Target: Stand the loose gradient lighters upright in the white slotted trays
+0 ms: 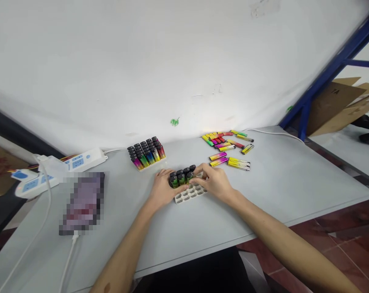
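Lighters [181,179] with black tops, upright in far side of pale tray [189,197] on grey table [279,175] — holes exposed along near side. Left hand [163,189]: curved around left end of these lighters, thumb along near face. Right hand [215,182]: thumb and finger bent at right end, touching or nearly so — firm grip on any single lighter not discernible, for either hand. Beyond, to left: 2nd tray [153,165], packed with upright multicoloured lighters [146,152]. Beyond, to right: loose lighters [218,156] flat on table.
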Demonstrator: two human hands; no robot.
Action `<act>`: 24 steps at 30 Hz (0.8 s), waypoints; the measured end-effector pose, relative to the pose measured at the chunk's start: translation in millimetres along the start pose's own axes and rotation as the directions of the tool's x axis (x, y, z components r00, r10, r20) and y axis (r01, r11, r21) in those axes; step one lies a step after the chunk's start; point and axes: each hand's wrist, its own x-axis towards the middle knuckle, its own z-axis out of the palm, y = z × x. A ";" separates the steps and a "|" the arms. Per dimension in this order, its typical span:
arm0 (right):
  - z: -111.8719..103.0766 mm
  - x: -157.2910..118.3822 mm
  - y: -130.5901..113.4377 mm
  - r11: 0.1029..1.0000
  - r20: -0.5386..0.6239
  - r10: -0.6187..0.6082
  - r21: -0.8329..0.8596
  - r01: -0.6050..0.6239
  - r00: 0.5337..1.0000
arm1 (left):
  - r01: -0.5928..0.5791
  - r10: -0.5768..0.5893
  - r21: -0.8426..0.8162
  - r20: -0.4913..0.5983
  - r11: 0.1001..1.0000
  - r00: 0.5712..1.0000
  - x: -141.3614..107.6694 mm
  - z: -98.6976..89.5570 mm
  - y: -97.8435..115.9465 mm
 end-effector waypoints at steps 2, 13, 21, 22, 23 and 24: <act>1.2 -1.5 0.4 0.999 0.031 -0.015 -0.028 0.016 0.999 | 0.004 -0.004 0.008 -0.008 1.000 1.000 0.2 1.2 -0.8; -43.5 74.6 52.4 0.767 -0.207 0.030 -0.622 -0.156 0.978 | -0.058 0.057 0.034 0.026 0.998 0.998 -0.3 -0.4 -8.0; -32.7 99.6 77.1 0.593 -0.151 0.148 -0.777 -0.210 0.977 | -0.074 0.071 0.055 0.056 0.996 0.996 -3.1 -3.4 -12.0; -32.1 98.3 75.6 0.605 -0.161 0.139 -0.767 -0.212 0.977 | -0.073 0.069 0.055 0.056 0.996 0.996 -3.3 -3.6 -11.6; -32.1 96.6 74.0 0.629 -0.184 0.123 -0.746 -0.220 0.975 | -0.070 0.067 0.053 0.054 0.996 0.996 -3.4 -3.9 -11.2; -32.7 94.5 72.3 0.668 -0.216 0.102 -0.708 -0.228 0.971 | -0.066 0.063 0.050 0.053 0.997 0.997 -3.4 -4.3 -10.8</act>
